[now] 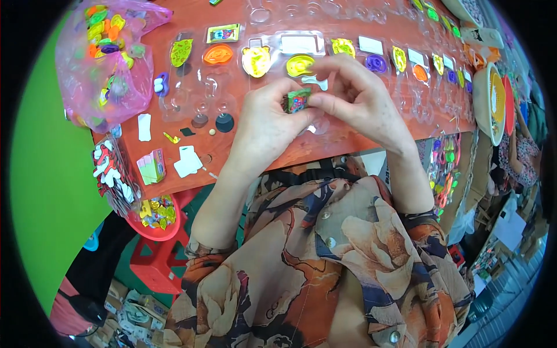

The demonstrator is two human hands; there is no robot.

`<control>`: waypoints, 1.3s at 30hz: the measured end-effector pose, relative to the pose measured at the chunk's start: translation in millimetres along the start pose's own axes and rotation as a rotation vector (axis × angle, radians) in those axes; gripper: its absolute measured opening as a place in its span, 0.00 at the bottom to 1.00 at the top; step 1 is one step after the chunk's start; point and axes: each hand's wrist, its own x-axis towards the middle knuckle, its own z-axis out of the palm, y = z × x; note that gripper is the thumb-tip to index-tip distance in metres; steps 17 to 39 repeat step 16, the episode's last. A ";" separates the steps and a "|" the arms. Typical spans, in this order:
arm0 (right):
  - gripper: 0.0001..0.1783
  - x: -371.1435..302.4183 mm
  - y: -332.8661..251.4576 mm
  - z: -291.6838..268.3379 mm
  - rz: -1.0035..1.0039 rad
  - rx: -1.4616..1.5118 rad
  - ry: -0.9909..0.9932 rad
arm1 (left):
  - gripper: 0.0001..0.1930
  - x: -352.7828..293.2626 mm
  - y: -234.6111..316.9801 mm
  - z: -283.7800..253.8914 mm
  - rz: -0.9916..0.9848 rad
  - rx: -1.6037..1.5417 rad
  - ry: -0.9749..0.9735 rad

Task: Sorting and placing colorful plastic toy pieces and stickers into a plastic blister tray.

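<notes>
An orange-red bench (348,136) carries rows of clear blister trays (200,95) with bright toy pieces. At its centre the left hand (264,124) and right hand (354,98) meet, fingers of both pinched shut on a small green card packet (297,100). At ten o'clock lies a pink bag (110,64) of colourful pieces.
</notes>
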 end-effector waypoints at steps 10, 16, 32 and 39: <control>0.08 9.6 14.9 -27.9 0.060 0.312 0.156 | 0.12 12.9 11.9 -2.0 -0.017 0.010 -0.101; 0.15 43.4 40.6 0.0 0.096 0.198 0.488 | 0.16 6.8 21.3 -9.4 -0.162 -0.064 -0.048; 0.15 43.4 40.6 0.0 0.096 0.198 0.488 | 0.16 6.8 21.3 -9.4 -0.162 -0.064 -0.048; 0.15 43.4 40.6 0.0 0.096 0.198 0.488 | 0.16 6.8 21.3 -9.4 -0.162 -0.064 -0.048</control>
